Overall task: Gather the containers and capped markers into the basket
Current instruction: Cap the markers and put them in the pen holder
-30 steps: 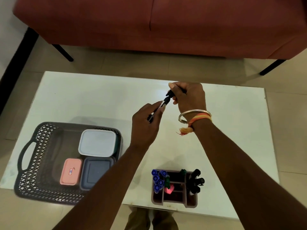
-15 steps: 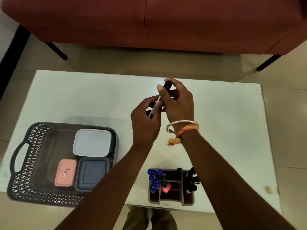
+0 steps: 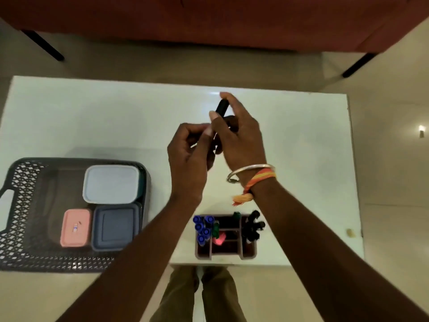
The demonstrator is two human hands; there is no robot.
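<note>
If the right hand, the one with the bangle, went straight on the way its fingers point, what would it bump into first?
Probably nothing soon: the right hand, gripping the black marker, points away over bare white table. Past the far edge comes the red sofa, though depth is unclear.

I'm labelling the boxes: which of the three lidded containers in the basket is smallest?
The pink container, left of the dark blue container; that one and the white-lidded container behind them are clearly bigger.
</note>
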